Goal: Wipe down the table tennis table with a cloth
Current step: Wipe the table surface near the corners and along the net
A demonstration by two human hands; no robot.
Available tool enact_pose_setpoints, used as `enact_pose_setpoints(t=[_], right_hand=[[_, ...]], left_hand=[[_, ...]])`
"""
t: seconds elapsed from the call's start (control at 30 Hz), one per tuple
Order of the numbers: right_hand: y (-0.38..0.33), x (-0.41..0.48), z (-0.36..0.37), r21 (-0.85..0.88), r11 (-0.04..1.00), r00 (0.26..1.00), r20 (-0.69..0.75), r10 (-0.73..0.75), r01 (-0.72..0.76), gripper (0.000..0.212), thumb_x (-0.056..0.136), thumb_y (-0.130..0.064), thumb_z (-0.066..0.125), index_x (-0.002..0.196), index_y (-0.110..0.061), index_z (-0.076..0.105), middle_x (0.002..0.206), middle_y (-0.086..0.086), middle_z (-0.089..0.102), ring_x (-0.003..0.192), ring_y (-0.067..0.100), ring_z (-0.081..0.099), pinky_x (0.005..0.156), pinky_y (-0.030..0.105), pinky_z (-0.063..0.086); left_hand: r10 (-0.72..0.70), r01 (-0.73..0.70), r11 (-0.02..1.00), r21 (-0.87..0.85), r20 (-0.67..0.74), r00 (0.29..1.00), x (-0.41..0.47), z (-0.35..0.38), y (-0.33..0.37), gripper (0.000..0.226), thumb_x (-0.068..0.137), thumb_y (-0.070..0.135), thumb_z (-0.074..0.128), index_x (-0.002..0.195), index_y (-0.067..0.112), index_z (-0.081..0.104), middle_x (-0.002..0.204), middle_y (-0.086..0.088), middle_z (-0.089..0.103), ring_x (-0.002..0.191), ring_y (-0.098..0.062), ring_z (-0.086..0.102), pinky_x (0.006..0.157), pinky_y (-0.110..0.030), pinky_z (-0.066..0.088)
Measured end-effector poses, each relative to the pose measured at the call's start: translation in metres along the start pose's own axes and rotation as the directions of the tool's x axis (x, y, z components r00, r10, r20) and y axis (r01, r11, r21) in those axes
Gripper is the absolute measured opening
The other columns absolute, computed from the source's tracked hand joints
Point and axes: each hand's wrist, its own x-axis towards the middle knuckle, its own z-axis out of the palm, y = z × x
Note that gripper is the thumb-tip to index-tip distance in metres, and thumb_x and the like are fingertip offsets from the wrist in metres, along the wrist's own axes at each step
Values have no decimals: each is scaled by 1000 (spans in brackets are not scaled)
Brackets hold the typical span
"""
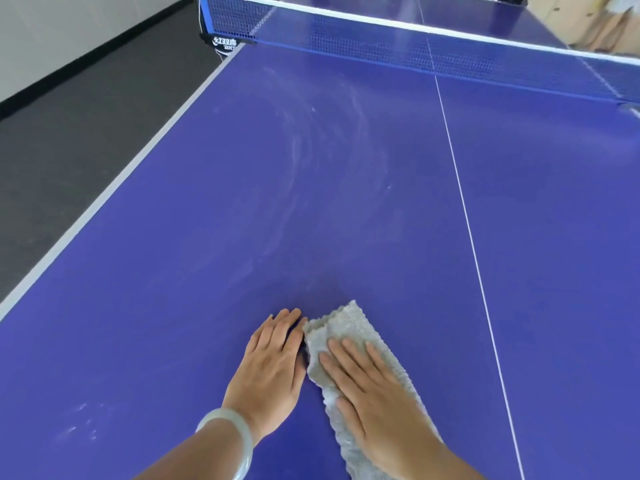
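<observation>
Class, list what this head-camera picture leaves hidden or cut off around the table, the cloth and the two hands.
Head view:
1. Cloth: its near end runs off the bottom edge; its middle lies under the right hand.
2. Table: the surface beneath the cloth and the left hand is covered.
3. Far half: seen mostly through the net, cut by the top edge.
</observation>
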Motion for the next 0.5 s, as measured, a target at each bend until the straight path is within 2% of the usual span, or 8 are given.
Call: enact_pose_setpoints(t=[0.03, 0.1, 0.2, 0.27, 0.33, 0.4, 0.43, 0.5], right_hand=[[21, -7, -1, -37, 999, 999, 23, -39, 40, 56, 106, -36, 24, 159, -20, 17, 166, -3, 14, 153, 15, 10, 121, 40, 12], [66, -2, -6, -102, 982, 987, -41, 155, -159, 56, 105, -37, 16, 158, -22, 10, 166, -3, 12, 153, 10, -1, 123, 39, 8], [100, 45, -20, 58, 740, 741, -10, 671, -670, 60, 101, -40, 4, 158, -23, -6, 166, -4, -9, 151, 10, -16, 124, 40, -4], [76, 81, -17, 107, 659, 662, -10, 750, -745, 61, 102, -39, 5, 157, -20, -11, 166, -1, -15, 152, 16, -17, 124, 42, -7], [30, 100, -8, 106, 780, 782, -26, 623, -617, 61, 101, -38, 3, 158, -18, -9, 166, 1, -14, 152, 18, -16, 124, 43, -7], [-12, 90, 1, 63, 921, 922, -25, 386, -383, 60, 102, -37, 1, 159, -17, -1, 166, 3, -7, 153, 19, -11, 124, 44, -1], [-22, 77, 4, 52, 960, 961, -14, 277, -276, 59, 104, -36, 2, 159, -16, 4, 167, 3, -3, 153, 19, -8, 123, 44, 3], [-22, 57, 6, 73, 980, 983, -7, 185, -184, 58, 106, -37, 6, 159, -15, 10, 167, 1, 3, 154, 16, -2, 122, 42, 6]], left_hand=[[-14, 14, 1000, 1, 2, 1000, 0, 0, 0, 51, 96, 29, 31, 139, 14, 54, 143, 0, 50, 137, -19, 41, 116, -34, 20], [-24, 24, 1000, 6, 0, 1000, 0, 1, 0, 53, 95, 28, 31, 140, 13, 54, 143, 0, 50, 137, -18, 38, 116, -35, 20], [-19, 19, 1000, 1, 11, 1000, 0, 2, 1, 53, 94, 28, 31, 141, 14, 53, 143, 1, 50, 136, -18, 40, 119, -33, 28], [-21, 21, 1000, -10, 13, 1000, 1, 1, 1, 53, 94, 27, 32, 140, 13, 53, 144, 0, 50, 136, -19, 43, 116, -36, 31], [-15, 17, 999, -50, 27, 1000, 1, 0, 1, 51, 96, 24, 34, 143, 13, 50, 147, -1, 46, 139, -20, 40, 119, -34, 26], [-28, 32, 981, -192, 27, 999, 0, 0, -2, 49, 99, 17, 37, 148, 13, 40, 155, 2, 35, 146, -14, 26, 123, -27, 11], [-52, 58, 954, -293, 29, 998, -1, 0, -4, 50, 100, 14, 37, 150, 16, 35, 157, 5, 30, 147, -9, 20, 123, -23, 7], [-142, 132, 855, -502, 20, 990, -3, -4, -7, 53, 99, 7, 39, 148, 26, 34, 154, 15, 31, 143, 1, 23, 118, -16, 16]])
